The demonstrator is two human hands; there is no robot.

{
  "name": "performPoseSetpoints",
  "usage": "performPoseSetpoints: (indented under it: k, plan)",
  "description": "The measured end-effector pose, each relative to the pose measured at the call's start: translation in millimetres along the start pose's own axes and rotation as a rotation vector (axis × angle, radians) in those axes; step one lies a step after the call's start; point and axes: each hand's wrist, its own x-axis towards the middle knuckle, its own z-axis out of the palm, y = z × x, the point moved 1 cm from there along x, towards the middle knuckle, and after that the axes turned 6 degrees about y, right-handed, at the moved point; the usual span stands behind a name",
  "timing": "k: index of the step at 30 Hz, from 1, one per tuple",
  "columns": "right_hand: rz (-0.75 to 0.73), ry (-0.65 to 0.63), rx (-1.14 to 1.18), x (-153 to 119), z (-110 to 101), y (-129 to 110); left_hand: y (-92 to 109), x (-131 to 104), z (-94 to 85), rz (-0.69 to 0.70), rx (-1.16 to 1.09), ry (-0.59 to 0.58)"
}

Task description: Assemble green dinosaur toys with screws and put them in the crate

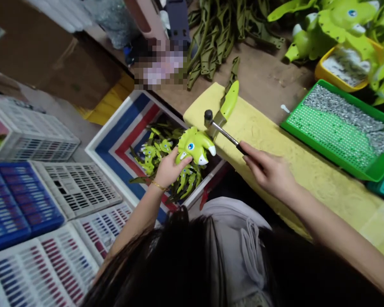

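My left hand (171, 169) grips a lime-green dinosaur head (194, 147) with a blue eye and white horn tips, held above a lined crate. In my right hand (269, 170) is a small hammer (225, 133), its dark head over the edge of a yellow pad (259, 132). Just beyond the hammer, a green blade-shaped piece (229, 100) lies on the pad, joined to an olive part. Below my left hand, the crate (110, 145), lined in red, white and blue, holds several similar green heads and olive pieces (160, 147).
A green tray (342, 145) of small metal pieces and a yellow container (342, 68) stand at the right. Olive parts (211, 38) and green shells (342, 21) lie at the back. Plastic baskets (80, 183) stand at the left, below a cardboard box (45, 51).
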Motion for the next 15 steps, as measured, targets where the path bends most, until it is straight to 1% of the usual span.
performPoseSetpoints:
  k: [2, 4, 7, 8, 9, 11, 13, 14, 15]
  plan:
    - [-0.033, -0.03, -0.039, -0.5, 3.4, -6.0, -0.7, -1.9, 0.4, -0.023, 0.051, 0.008]
    - [-0.065, -0.03, -0.066, -0.3, 0.8, -16.4, -1.6, -3.2, 0.0, -0.029, 0.089, 0.013]
    - [-0.095, 0.093, -0.066, -3.4, -7.0, -31.6, -3.8, -4.1, 1.4, -0.031, 0.113, 0.016]
    - [-0.083, 0.118, -0.069, -5.2, -6.5, -33.3, -5.1, -4.4, 2.9, -0.03, 0.124, 0.024]
    - [-0.067, 0.117, -0.076, -7.0, -3.3, -32.7, -6.6, -5.0, 5.1, -0.023, 0.14, 0.036]
    - [-0.018, 0.041, -0.084, -9.8, 8.4, -26.4, -9.6, -7.1, 11.1, 0.022, 0.182, 0.093]
    - [0.017, -0.013, -0.055, -11.6, 17.9, -19.1, -12.6, -10.3, 19.0, 0.094, 0.23, 0.201]
    - [0.028, 0.007, -0.03, -12.7, 18.4, -16.9, -14.1, -12.0, 23.5, 0.125, 0.253, 0.266]
    - [0.037, 0.057, -0.01, -14.4, 15.6, -15.7, -15.8, -13.5, 28.1, 0.149, 0.271, 0.33]
